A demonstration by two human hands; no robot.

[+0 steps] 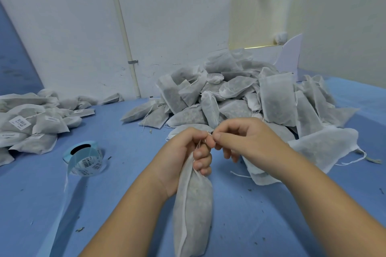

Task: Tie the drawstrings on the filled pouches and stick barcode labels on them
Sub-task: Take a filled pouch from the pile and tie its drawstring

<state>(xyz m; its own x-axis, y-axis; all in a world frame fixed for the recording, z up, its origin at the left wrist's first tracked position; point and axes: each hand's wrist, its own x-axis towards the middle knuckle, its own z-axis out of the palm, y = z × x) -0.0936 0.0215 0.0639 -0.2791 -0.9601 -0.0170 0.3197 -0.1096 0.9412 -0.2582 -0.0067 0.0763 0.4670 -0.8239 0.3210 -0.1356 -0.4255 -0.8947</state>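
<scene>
While it hangs upright in the lower centre of the frame, the filled white pouch (193, 210) is gripped at its gathered neck by the left hand (183, 152), whose fingers curl round the fabric. Just above that grip, the right hand (240, 137) pinches the thin white drawstring (208, 134) between thumb and forefinger, the two hands almost touching. Behind them, from centre to right of the frame, a heap of filled pouches (240, 98) lies on the blue worktop (125, 194), several with loose strings trailing. At the left edge sits a lower spread of labelled pouches (27, 125), white barcode stickers showing on some. Between that spread and the hands, a roll of barcode labels (85, 158) lies with its blue backing strip trailing toward the lower left. A white wall (73, 37) with a slim pipe (125, 37) rises behind.
</scene>
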